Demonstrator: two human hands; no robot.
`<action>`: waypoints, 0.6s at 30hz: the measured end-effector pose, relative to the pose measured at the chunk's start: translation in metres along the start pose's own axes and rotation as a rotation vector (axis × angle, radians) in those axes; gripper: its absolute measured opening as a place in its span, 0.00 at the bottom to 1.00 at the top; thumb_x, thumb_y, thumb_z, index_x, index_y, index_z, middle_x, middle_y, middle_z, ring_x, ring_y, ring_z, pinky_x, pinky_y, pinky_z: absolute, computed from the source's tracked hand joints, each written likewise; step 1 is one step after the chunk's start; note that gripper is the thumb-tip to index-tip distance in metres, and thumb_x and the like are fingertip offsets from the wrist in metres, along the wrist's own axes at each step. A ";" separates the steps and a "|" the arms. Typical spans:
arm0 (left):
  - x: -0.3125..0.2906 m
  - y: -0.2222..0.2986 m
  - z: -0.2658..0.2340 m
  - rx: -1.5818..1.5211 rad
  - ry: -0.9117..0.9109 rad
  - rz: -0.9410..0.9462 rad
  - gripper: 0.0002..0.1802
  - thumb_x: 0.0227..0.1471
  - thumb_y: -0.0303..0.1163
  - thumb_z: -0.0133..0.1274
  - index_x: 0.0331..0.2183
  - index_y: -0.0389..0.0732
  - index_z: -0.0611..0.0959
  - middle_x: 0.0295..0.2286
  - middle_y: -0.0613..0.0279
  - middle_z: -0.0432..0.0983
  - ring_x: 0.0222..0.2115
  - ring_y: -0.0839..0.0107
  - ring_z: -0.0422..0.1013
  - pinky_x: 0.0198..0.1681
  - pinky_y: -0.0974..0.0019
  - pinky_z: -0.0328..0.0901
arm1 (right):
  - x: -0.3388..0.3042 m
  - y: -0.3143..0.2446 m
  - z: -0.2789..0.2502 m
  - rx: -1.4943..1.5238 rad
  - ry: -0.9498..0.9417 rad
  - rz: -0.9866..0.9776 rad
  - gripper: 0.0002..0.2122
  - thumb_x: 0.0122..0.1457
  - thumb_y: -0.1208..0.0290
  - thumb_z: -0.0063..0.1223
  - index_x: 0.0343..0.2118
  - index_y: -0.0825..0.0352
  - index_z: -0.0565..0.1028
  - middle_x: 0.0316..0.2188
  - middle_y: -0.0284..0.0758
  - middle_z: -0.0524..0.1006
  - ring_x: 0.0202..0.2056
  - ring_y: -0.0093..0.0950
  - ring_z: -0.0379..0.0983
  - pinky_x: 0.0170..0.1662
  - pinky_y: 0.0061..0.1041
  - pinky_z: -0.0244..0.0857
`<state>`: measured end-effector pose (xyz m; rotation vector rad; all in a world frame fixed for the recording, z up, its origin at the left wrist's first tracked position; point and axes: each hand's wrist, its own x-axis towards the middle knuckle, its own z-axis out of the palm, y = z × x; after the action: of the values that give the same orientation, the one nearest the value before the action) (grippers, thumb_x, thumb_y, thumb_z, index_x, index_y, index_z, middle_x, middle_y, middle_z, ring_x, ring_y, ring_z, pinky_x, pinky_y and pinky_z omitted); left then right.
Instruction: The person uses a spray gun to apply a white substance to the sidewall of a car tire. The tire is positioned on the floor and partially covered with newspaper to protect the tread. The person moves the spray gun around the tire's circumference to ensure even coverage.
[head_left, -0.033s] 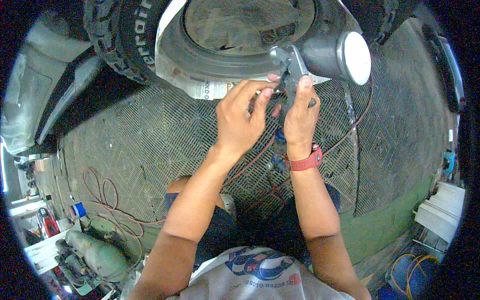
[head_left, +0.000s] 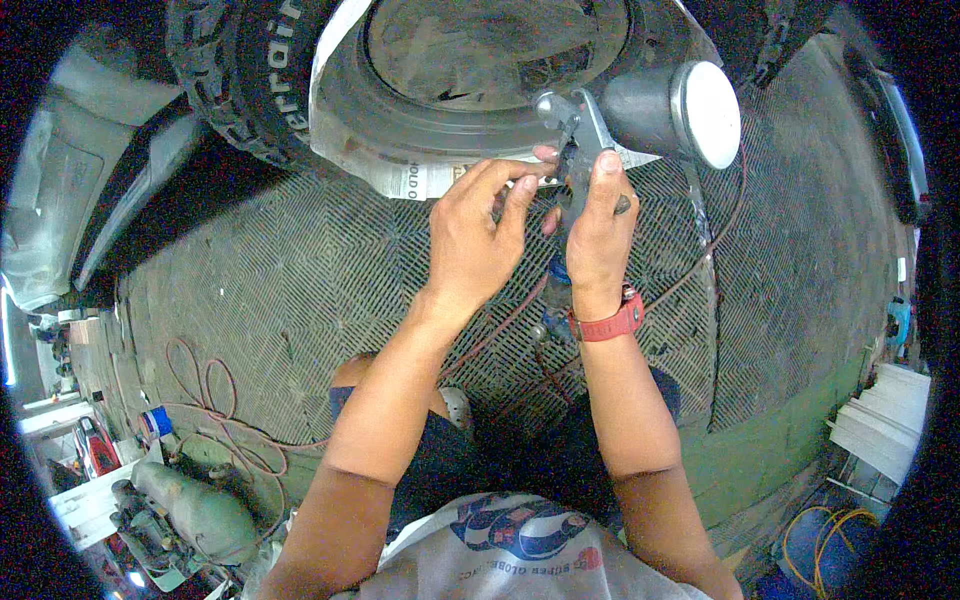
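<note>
A spray gun [head_left: 588, 140] with a dark cup [head_left: 640, 108] and a white lid [head_left: 712, 115] is held up in front of the wheel. My right hand [head_left: 600, 225], with a red watch [head_left: 610, 318] at its wrist, wraps around the gun's handle with the thumb along its back. My left hand [head_left: 475, 225] has thumb and fingertips pinched together at the near left side of the gun; the exact part between them is too small to make out. Below the handle hangs a blue fitting [head_left: 556, 275] on a red hose.
A wheel rim [head_left: 420, 130] with paper masking [head_left: 435, 180] around it lies ahead, beside a treaded tire [head_left: 240, 110]. Red hose [head_left: 215, 400] coils on the patterned floor at left. A green tank [head_left: 200, 510] stands lower left, a blue bin [head_left: 830, 550] lower right.
The spray gun and its cup have shifted very slightly. My left hand has moved a little to the left, its fingertips still at the gun; my right hand keeps its grip.
</note>
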<state>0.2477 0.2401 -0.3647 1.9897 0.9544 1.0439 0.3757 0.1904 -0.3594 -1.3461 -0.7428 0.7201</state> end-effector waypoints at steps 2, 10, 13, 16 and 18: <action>0.000 -0.008 -0.003 0.029 -0.142 -0.181 0.09 0.65 0.29 0.59 0.43 0.35 0.87 0.41 0.50 0.86 0.42 0.59 0.82 0.48 0.60 0.73 | 0.003 -0.001 0.004 0.013 0.022 -0.022 0.32 0.78 0.44 0.32 0.46 0.72 0.81 0.35 0.38 0.84 0.25 0.22 0.76 0.23 0.21 0.68; -0.010 -0.032 -0.005 -0.340 -0.630 -0.388 0.10 0.64 0.30 0.62 0.43 0.34 0.87 0.32 0.68 0.82 0.34 0.81 0.72 0.41 0.67 0.70 | 0.002 0.002 0.000 0.056 -0.058 0.064 0.33 0.78 0.42 0.32 0.47 0.73 0.80 0.38 0.41 0.85 0.25 0.23 0.78 0.23 0.22 0.70; -0.010 -0.047 -0.007 -0.463 -0.673 -0.375 0.08 0.62 0.29 0.64 0.38 0.34 0.85 0.29 0.72 0.78 0.32 0.84 0.68 0.39 0.70 0.68 | 0.004 -0.002 0.012 0.143 -0.047 0.010 0.34 0.77 0.41 0.32 0.47 0.73 0.80 0.36 0.40 0.85 0.23 0.24 0.77 0.22 0.22 0.69; -0.010 -0.047 -0.009 -0.408 -0.699 -0.368 0.08 0.61 0.28 0.66 0.35 0.34 0.83 0.27 0.73 0.76 0.31 0.84 0.67 0.38 0.72 0.67 | 0.005 -0.004 0.007 0.124 -0.119 0.050 0.35 0.77 0.40 0.32 0.46 0.74 0.79 0.35 0.41 0.85 0.23 0.25 0.77 0.21 0.22 0.69; -0.010 -0.045 -0.004 -0.413 -0.695 -0.372 0.08 0.60 0.27 0.66 0.37 0.33 0.84 0.28 0.72 0.77 0.31 0.83 0.68 0.39 0.71 0.68 | 0.008 0.000 0.002 0.113 -0.093 0.074 0.35 0.77 0.40 0.32 0.46 0.73 0.79 0.35 0.41 0.85 0.24 0.25 0.78 0.21 0.22 0.69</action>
<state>0.2271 0.2553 -0.4033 1.5652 0.6196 0.2645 0.3787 0.1978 -0.3584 -1.2494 -0.7180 0.8762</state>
